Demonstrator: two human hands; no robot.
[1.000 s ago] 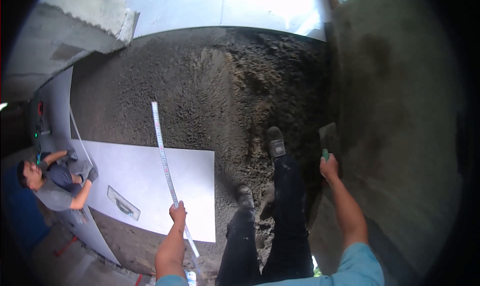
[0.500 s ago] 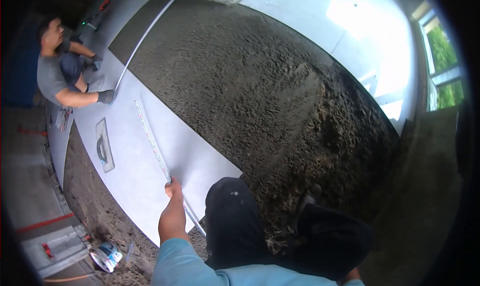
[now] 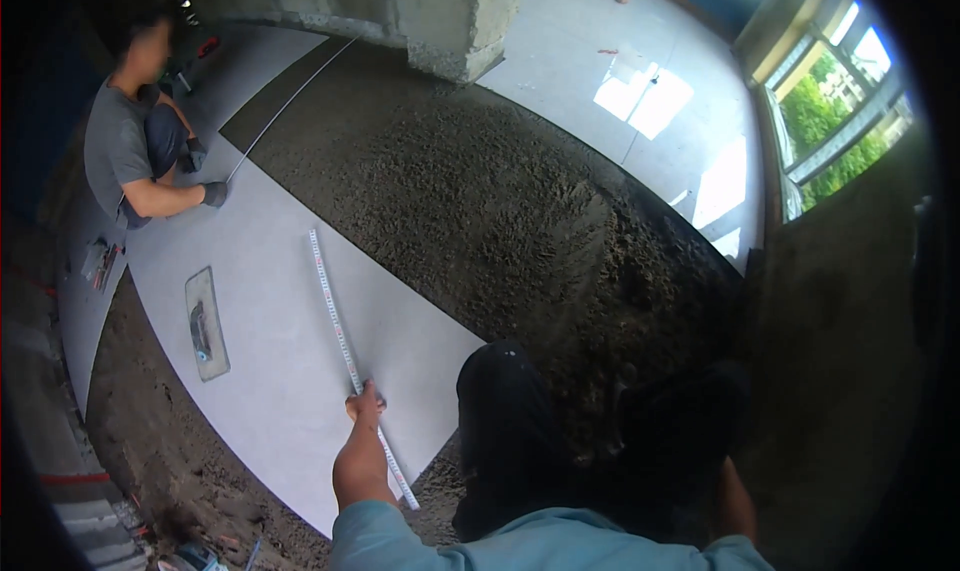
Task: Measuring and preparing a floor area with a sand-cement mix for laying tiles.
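Newly crouched, the person (image 3: 550, 543) has the pale tile (image 3: 275, 341) within reach, left hand (image 3: 366, 404) closed around a ruler (image 3: 337, 321); right hand hidden, grip unclear.

This is an indoor building site, a part-tiled room: rough grey mortar (image 3: 470, 191) lies uncovered, pale tiles (image 3: 270, 291) flank it, a raw concrete pillar (image 3: 455, 21) stands at its far edge, and a window (image 3: 815, 111) sits to its right.
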